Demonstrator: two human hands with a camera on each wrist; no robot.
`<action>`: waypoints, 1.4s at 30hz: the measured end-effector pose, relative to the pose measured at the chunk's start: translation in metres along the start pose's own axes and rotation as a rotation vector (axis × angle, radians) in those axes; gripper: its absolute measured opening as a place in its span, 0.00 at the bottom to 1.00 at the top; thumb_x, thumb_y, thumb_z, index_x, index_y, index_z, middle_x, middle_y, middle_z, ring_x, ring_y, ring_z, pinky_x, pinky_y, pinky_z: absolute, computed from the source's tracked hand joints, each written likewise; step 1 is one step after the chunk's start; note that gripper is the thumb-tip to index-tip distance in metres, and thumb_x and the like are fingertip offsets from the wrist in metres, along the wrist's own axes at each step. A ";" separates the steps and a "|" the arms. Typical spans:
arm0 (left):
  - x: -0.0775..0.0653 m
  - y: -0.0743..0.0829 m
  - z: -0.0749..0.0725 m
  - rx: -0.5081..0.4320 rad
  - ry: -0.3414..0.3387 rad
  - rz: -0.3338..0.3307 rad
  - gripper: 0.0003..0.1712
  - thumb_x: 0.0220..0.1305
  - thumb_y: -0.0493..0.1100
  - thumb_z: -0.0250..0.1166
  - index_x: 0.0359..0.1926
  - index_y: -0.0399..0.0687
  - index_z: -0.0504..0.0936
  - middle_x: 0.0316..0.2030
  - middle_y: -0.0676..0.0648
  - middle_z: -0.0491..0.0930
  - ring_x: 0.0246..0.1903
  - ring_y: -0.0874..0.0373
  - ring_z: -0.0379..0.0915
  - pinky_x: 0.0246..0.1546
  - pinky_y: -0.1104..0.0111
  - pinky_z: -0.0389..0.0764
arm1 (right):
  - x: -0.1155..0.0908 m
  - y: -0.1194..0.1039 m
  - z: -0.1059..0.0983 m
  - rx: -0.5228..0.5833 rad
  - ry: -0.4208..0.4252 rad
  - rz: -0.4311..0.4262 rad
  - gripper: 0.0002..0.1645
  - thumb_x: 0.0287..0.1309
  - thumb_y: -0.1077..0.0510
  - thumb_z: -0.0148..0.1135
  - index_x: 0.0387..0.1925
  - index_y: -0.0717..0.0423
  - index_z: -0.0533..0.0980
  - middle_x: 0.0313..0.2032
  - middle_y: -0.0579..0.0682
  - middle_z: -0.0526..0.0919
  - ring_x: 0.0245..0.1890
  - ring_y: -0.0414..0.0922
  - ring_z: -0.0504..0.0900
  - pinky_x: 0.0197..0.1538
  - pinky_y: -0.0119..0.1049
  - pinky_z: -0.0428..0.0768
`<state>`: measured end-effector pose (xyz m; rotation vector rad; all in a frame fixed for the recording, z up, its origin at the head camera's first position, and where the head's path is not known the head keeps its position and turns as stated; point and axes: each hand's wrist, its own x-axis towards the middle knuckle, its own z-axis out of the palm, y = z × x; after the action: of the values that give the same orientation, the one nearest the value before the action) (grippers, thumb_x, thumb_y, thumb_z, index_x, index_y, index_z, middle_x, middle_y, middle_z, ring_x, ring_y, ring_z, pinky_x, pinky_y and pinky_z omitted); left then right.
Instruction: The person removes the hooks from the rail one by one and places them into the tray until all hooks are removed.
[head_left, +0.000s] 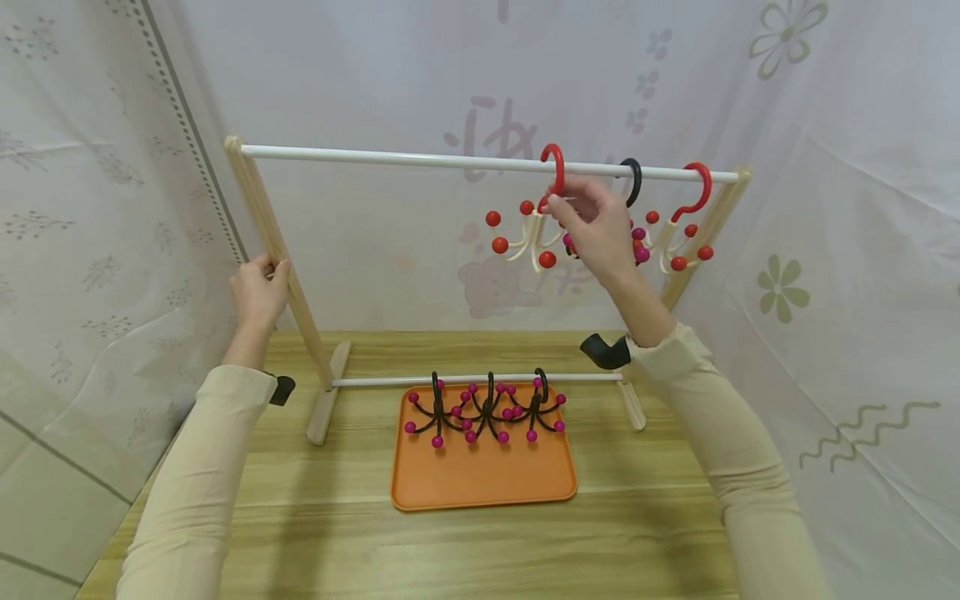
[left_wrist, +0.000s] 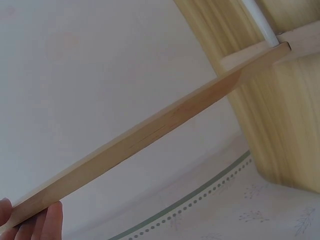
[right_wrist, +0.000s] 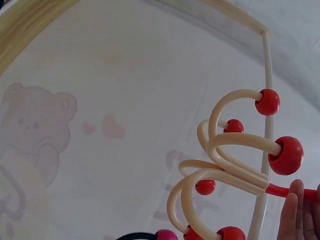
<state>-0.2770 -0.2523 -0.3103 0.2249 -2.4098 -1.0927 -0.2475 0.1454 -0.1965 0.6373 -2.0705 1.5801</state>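
Observation:
My right hand (head_left: pixel 596 221) pinches the stem of a cream multi-arm hanger (head_left: pixel 536 237) with a red hook and red balls. Its red hook (head_left: pixel 555 158) sits over the white top rail (head_left: pixel 390 158) of a wooden rack. In the right wrist view the fingers (right_wrist: pixel 296 210) hold the red stem below the cream arms. With my left hand (head_left: pixel 259 292) I grip the rack's left wooden post (head_left: pixel 279 242); the left wrist view shows thumb and fingers around that post (left_wrist: pixel 135 137).
Right of my hand hang a black hanger (head_left: pixel 633 179) with magenta balls and another cream-and-red hanger (head_left: pixel 666 242). An orange tray (head_left: pixel 483 483) on the wood-grain table (head_left: pixel 360 542) bears three black hangers (head_left: pixel 487 408) with magenta balls. A white lower bar (head_left: pixel 375 382) runs behind.

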 end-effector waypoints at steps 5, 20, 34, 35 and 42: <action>0.000 -0.001 0.001 -0.006 -0.009 0.007 0.19 0.67 0.44 0.45 0.39 0.29 0.73 0.44 0.30 0.73 0.45 0.39 0.69 0.42 0.53 0.71 | -0.013 0.001 0.003 0.020 -0.042 -0.008 0.12 0.55 0.67 0.56 0.40 0.72 0.72 0.34 0.65 0.78 0.32 0.41 0.78 0.38 0.31 0.73; 0.002 -0.001 0.002 -0.002 -0.009 0.004 0.19 0.67 0.43 0.45 0.39 0.29 0.73 0.44 0.30 0.73 0.44 0.39 0.70 0.41 0.54 0.71 | -0.060 0.023 0.019 0.125 -0.200 -0.024 0.10 0.53 0.74 0.52 0.39 0.77 0.70 0.32 0.69 0.77 0.32 0.46 0.80 0.39 0.31 0.74; 0.002 -0.002 0.003 -0.004 -0.013 0.003 0.19 0.67 0.45 0.45 0.38 0.30 0.73 0.44 0.31 0.73 0.44 0.40 0.70 0.40 0.54 0.71 | -0.103 0.042 0.038 0.142 -0.308 0.005 0.09 0.52 0.74 0.55 0.37 0.75 0.72 0.31 0.65 0.79 0.32 0.49 0.79 0.37 0.39 0.77; 0.002 -0.002 0.003 -0.007 -0.014 0.002 0.19 0.67 0.45 0.45 0.38 0.30 0.73 0.45 0.31 0.73 0.44 0.39 0.70 0.40 0.54 0.71 | -0.105 0.043 0.040 0.143 -0.316 -0.001 0.09 0.52 0.74 0.55 0.37 0.75 0.72 0.31 0.65 0.79 0.31 0.50 0.79 0.37 0.40 0.77; 0.001 -0.001 0.002 -0.014 -0.016 -0.005 0.19 0.67 0.45 0.45 0.39 0.30 0.73 0.46 0.31 0.73 0.46 0.39 0.69 0.41 0.53 0.71 | -0.126 0.051 0.051 0.135 -0.343 0.013 0.09 0.51 0.73 0.56 0.37 0.73 0.73 0.32 0.64 0.79 0.31 0.49 0.79 0.37 0.37 0.77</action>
<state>-0.2790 -0.2523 -0.3121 0.2180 -2.4161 -1.1179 -0.1829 0.1187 -0.3241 1.0058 -2.2201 1.7282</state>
